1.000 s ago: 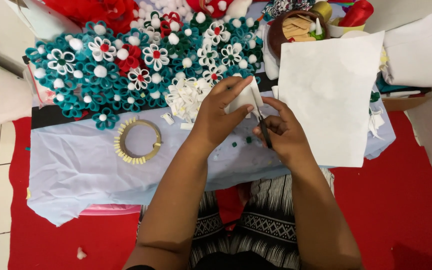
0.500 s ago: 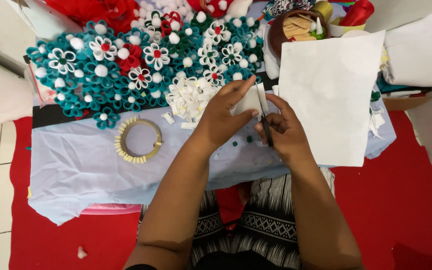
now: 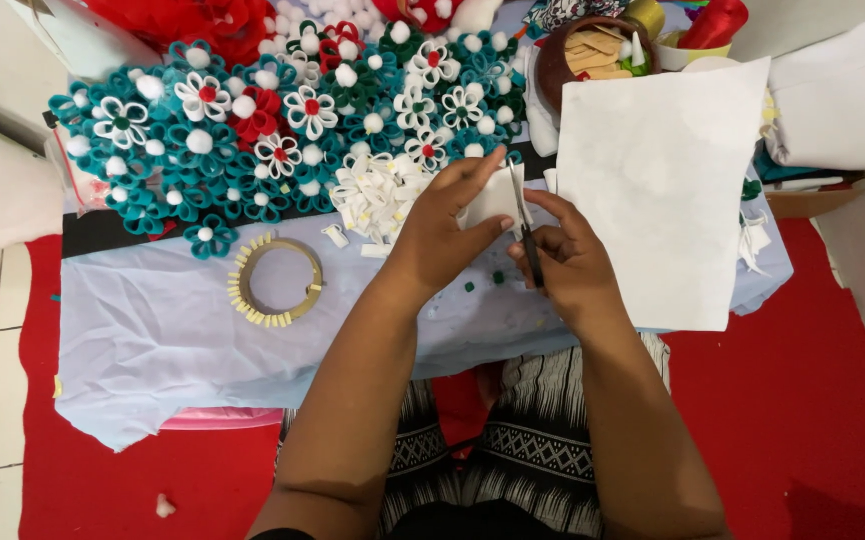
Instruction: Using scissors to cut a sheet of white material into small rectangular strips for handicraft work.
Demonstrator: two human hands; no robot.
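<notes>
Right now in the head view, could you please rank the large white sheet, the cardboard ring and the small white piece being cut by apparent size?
1. large white sheet
2. cardboard ring
3. small white piece, partly hidden by the left hand

Bare pale cloth (image 3: 153,330) on the desk's near left lies open. Felt flowers (image 3: 283,120) crowd the far side; a white sheet (image 3: 653,190) blocks the right.

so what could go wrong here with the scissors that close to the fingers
1. The scissors cut a small white piece pinched in the left hand; those fingertips sit right by the blades and could get nicked.
2. The piece is small, so the cut might wander.
3. The right hand could nudge the white sheet beside it.
</notes>
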